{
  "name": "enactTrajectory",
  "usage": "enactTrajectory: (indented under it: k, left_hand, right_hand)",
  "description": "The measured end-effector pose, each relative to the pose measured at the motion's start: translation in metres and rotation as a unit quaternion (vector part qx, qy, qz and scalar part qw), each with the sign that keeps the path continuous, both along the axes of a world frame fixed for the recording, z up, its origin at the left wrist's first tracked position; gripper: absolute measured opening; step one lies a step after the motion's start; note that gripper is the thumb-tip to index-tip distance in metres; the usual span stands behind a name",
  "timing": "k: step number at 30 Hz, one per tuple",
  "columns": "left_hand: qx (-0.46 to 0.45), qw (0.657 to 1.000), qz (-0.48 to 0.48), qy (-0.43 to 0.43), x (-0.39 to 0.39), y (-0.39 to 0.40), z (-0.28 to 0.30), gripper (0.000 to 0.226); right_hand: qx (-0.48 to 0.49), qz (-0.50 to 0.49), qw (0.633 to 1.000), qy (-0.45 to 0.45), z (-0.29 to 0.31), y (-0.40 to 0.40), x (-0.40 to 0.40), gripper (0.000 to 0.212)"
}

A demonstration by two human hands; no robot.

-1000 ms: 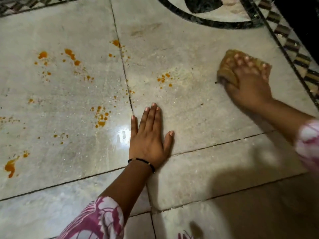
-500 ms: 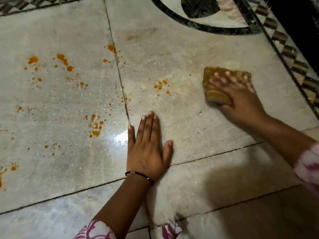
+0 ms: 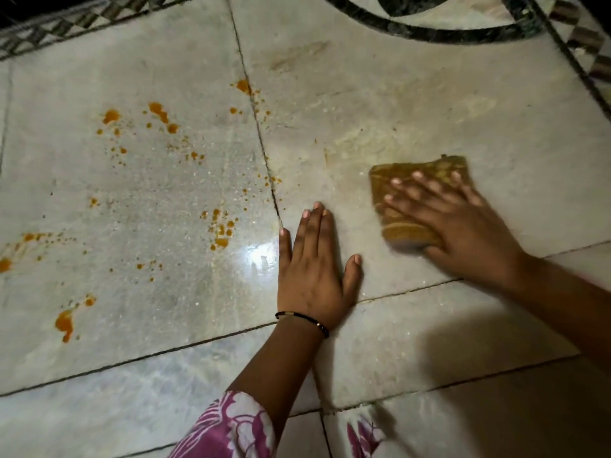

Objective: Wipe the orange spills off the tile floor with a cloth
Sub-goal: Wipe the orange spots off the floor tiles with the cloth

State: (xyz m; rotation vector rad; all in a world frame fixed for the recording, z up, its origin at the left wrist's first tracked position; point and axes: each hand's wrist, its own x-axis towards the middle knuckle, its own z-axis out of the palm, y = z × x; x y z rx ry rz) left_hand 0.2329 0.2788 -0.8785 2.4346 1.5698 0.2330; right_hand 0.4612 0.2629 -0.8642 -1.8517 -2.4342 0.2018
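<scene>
A folded brown-yellow cloth point(image 3: 405, 200) lies on the pale marble tile floor point(image 3: 413, 104), and my right hand point(image 3: 463, 226) presses flat on it with fingers spread, blurred by motion. My left hand point(image 3: 314, 276) rests flat on the floor just left of the cloth, fingers together, a thin black band on the wrist. Orange spills point(image 3: 220, 228) dot the tile left of my left hand, with more orange drops point(image 3: 162, 115) farther back and an orange blotch point(image 3: 64, 323) near the left front. A faint yellowish smear point(image 3: 350, 143) shows behind the cloth.
A dark grout line point(image 3: 261, 143) runs between the two big tiles. A black curved inlay point(image 3: 429, 28) and a patterned border point(image 3: 585, 51) mark the far right; another patterned border point(image 3: 66, 24) runs along the far left. My pink-and-white sleeve point(image 3: 231, 428) is at the bottom.
My right hand has dragged the cloth left and toward me, across the small orange drops on the right tile; only a pale smear shows there now. My left hand stayed planted.
</scene>
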Motion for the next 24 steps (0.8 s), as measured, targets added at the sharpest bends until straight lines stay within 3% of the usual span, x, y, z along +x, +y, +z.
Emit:
enactTrajectory:
  k: [3, 7, 11, 15, 17, 20, 24]
  left_hand:
    - [0.000, 1.000, 0.004, -0.011, 0.000, -0.001, -0.001, 0.073]
    - [0.005, 1.000, 0.017, -0.022, -0.001, -0.002, 0.000, 0.075]
    - [0.010, 0.999, 0.023, -0.022, -0.001, -0.002, 0.002, 0.077]
    - [0.022, 0.998, 0.037, -0.041, -0.004, -0.003, 0.002, 0.082]
    - [0.026, 0.998, 0.039, -0.044, -0.005, -0.002, 0.001, 0.083]
    - [0.022, 0.998, 0.041, -0.038, -0.003, -0.002, 0.000, 0.084]
    - [0.017, 0.998, 0.034, -0.041, -0.002, -0.002, 0.001, 0.082]
  right_hand:
    - [-0.011, -0.083, 0.996, 0.024, 0.006, 0.017, 0.023, 0.075]
    - [-0.015, -0.184, 0.982, 0.035, 0.003, 0.105, 0.013, 0.070]
    - [-0.036, -0.082, 0.996, 0.011, 0.001, 0.136, -0.037, 0.070]
    - [-0.006, 0.078, 0.997, -0.013, 0.000, 0.066, -0.061, 0.074]
    - [0.012, 0.095, 0.995, -0.022, -0.002, 0.030, -0.043, 0.072]
    - [-0.002, 0.024, 1.000, 0.006, 0.001, 0.012, 0.005, 0.076]
    - [-0.004, -0.130, 0.990, 0.050, 0.007, 0.059, 0.029, 0.076]
